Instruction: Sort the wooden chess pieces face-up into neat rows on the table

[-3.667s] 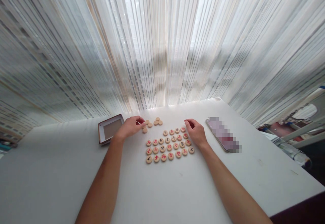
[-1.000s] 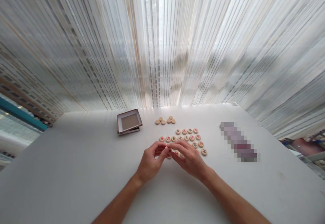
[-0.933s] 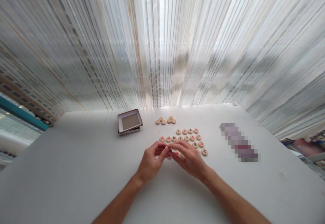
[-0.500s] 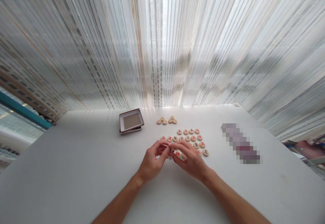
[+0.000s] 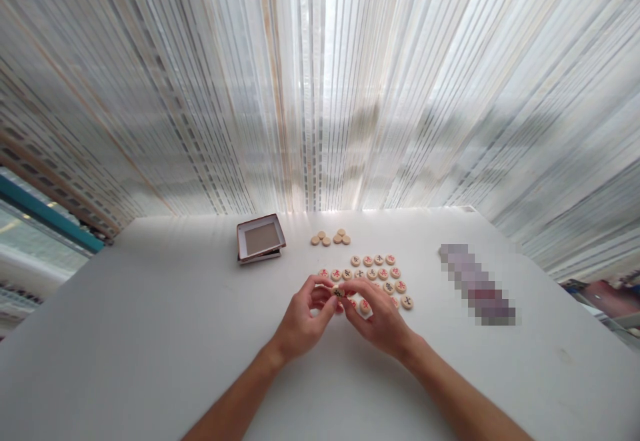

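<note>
A round wooden Chinese chess piece (image 5: 338,292) with a black character is held up between my two hands, its marked face tilted toward me. My left hand (image 5: 304,317) pinches it from the left, thumb below and fingers curled behind. From the right, the thumb and fingertips of my right hand (image 5: 381,317) close on its edge. Below and behind the hands lie rows of face-up pieces in red and black, among them a black-marked piece (image 5: 407,302) at the right end and a red-marked piece (image 5: 365,306) partly covered by my right hand.
Several face-down pieces (image 5: 341,233) lie in two small clusters farther back. Left of them, an open shallow box (image 5: 260,237) rests tilted on another part. A pixelated object (image 5: 477,287) is on the white table (image 5: 150,334) at right. Striped curtains (image 5: 320,94) hang behind.
The held piece has been turned, so more of its black character shows. My hands stay close together, with the right fingers shifted slightly. The whole view has moved a little.
</note>
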### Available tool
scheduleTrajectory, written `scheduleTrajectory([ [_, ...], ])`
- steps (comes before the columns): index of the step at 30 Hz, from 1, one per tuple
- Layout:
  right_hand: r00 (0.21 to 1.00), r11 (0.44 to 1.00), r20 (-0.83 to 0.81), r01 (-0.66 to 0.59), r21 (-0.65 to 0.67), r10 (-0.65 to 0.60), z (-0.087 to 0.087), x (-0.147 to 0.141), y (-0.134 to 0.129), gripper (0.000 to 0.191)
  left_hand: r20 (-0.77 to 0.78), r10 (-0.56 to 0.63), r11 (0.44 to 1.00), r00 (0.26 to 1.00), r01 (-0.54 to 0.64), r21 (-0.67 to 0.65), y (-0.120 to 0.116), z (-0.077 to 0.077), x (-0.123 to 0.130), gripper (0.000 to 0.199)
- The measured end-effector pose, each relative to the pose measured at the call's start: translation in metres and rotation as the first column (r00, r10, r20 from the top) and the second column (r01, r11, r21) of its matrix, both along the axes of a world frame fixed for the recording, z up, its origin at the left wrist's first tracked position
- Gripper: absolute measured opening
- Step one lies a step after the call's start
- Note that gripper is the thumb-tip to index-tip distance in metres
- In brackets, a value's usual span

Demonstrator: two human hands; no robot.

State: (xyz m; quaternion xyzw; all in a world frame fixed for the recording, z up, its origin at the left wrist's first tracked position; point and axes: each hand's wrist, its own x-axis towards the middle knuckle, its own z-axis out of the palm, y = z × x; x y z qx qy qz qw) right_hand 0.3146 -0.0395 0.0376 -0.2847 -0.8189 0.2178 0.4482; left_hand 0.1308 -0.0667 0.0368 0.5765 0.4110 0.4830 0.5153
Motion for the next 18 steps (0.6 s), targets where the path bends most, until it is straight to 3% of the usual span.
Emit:
scheduleTrajectory([
  [4,1.000,1.000,-0.009,-0.012,0.001,0.012,0.0005,0.0001,0.0007,0.028,-0.035,0.059,0.998,0.998,-0.059,0.015,0.0018,-0.0011,0.0004,0.021],
  [11,1.000,1.000,-0.013,-0.023,0.016,0.023,-0.0016,-0.0021,0.0004,0.035,-0.018,0.035,0.998,0.999,-0.036,-0.050,0.0018,-0.0027,0.0005,0.024],
  [18,1.000,0.999,-0.014,-0.010,0.037,0.010,-0.0055,-0.0026,0.0030,0.026,-0.011,-0.010,0.997,1.000,0.009,-0.083,0.0022,-0.0054,0.0015,0.028],
])
